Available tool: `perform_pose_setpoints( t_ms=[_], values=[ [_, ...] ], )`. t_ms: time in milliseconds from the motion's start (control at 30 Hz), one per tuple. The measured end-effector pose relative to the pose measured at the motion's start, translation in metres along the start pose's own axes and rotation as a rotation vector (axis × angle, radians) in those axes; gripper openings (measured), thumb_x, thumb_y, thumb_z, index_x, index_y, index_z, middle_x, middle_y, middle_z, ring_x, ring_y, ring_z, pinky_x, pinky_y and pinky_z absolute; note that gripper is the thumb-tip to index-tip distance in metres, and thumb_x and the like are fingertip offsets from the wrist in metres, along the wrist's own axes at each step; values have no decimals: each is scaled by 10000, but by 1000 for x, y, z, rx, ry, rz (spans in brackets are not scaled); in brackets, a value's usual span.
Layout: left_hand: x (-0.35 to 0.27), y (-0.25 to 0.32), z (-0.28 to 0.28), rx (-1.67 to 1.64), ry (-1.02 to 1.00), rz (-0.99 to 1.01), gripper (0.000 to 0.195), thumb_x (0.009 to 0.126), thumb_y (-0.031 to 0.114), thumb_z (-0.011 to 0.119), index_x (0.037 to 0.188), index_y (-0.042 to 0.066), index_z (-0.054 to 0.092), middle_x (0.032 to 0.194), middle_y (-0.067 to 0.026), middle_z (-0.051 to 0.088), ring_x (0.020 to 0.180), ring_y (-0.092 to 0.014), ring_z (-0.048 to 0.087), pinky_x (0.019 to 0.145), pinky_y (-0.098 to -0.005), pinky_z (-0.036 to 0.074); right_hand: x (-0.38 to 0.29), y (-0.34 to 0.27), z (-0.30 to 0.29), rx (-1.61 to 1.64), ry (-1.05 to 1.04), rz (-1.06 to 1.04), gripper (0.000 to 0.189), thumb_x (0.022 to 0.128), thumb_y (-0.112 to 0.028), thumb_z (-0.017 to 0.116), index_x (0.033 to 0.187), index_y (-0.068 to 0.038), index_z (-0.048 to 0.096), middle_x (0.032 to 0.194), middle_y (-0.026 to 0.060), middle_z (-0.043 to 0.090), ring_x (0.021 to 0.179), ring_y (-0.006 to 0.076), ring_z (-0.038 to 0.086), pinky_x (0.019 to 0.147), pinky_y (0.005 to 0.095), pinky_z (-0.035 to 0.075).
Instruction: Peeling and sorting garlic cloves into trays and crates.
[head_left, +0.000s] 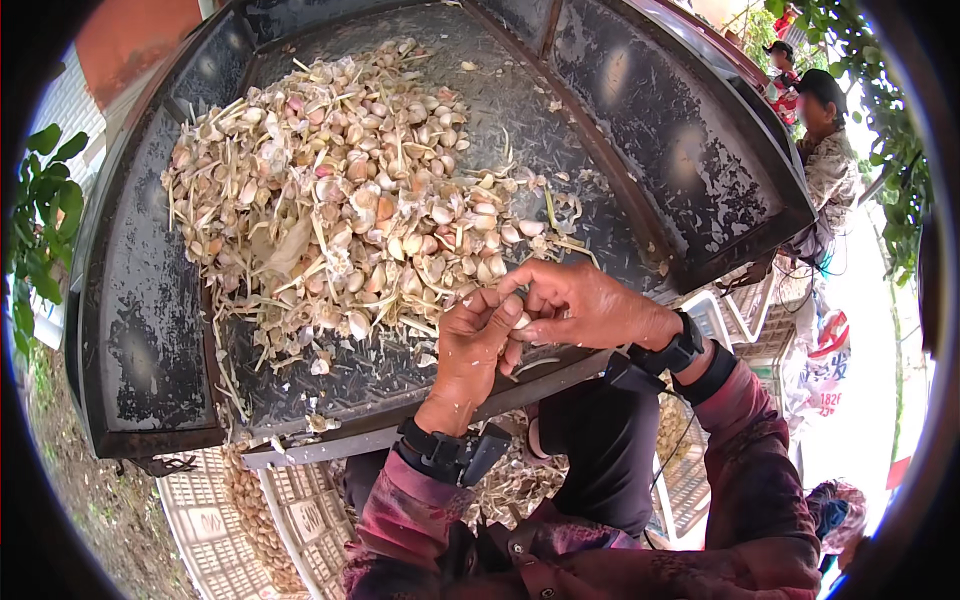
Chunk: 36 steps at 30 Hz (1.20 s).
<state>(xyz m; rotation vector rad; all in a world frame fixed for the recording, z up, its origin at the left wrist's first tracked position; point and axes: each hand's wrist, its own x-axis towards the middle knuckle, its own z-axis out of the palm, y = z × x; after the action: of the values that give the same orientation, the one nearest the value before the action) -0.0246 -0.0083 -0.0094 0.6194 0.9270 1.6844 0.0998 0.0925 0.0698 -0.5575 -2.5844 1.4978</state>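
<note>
My left hand (469, 345) and my right hand (581, 306) meet at the near edge of a heap of garlic (337, 187). Between their fingertips is a pale garlic clove (522, 321), gripped from both sides and partly covered by the fingers. A small dark piece shows by the fingers just above the clove; what it is I cannot tell. The heap mixes loose cloves, dry skins and stem pieces. It lies on the worn black metal bed (517, 97) of a cart or small truck.
Raised metal side walls (660, 112) flank the bed. Below its near edge (330, 448) stand plastic crates (300, 510), one holding garlic cloves (259, 517). Skins and stems litter the ground by my legs. Printed sacks (821, 360) and a seated person (829, 165) are at the right.
</note>
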Motion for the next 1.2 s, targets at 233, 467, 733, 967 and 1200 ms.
perform_pose_setpoints(
  t_ms=[233,467,733,967,1200],
  values=[
    [5,-6,-8,-350,-84,-125,243,872,285,624,936,54,586,655,-13,531,433,-69,431,369,-183,293,13,24,-24,295,-117,37,322,844,-106,656,1116,11,531,730,28,612,649,43,570,579,197,458],
    [7,-8,-13,-480,-120,-165,236,927,267,534,961,35,556,690,-41,525,453,-81,440,383,-169,312,42,72,-52,-647,415,-129,196,809,-183,652,962,-63,624,825,99,594,746,261,595,660,353,484],
    [9,-9,-9,-430,-27,-126,306,937,323,502,969,27,572,739,-65,603,527,-138,551,429,-237,434,52,77,-38,-973,390,-138,178,815,-189,609,900,-40,558,803,150,541,825,341,548,705,448,442],
    [8,-4,-2,-244,94,-65,345,921,343,531,1050,25,562,740,-62,586,502,-125,519,425,-235,399,32,38,-31,-599,244,-88,197,866,-214,544,878,-17,535,809,169,572,771,353,576,672,443,450],
    [13,-4,-6,-141,86,-21,236,864,279,638,882,49,588,677,-17,565,488,-93,492,397,-211,345,11,10,-2,-498,197,-208,221,812,-185,650,955,-28,589,784,123,580,718,267,587,636,362,455]
  ],
)
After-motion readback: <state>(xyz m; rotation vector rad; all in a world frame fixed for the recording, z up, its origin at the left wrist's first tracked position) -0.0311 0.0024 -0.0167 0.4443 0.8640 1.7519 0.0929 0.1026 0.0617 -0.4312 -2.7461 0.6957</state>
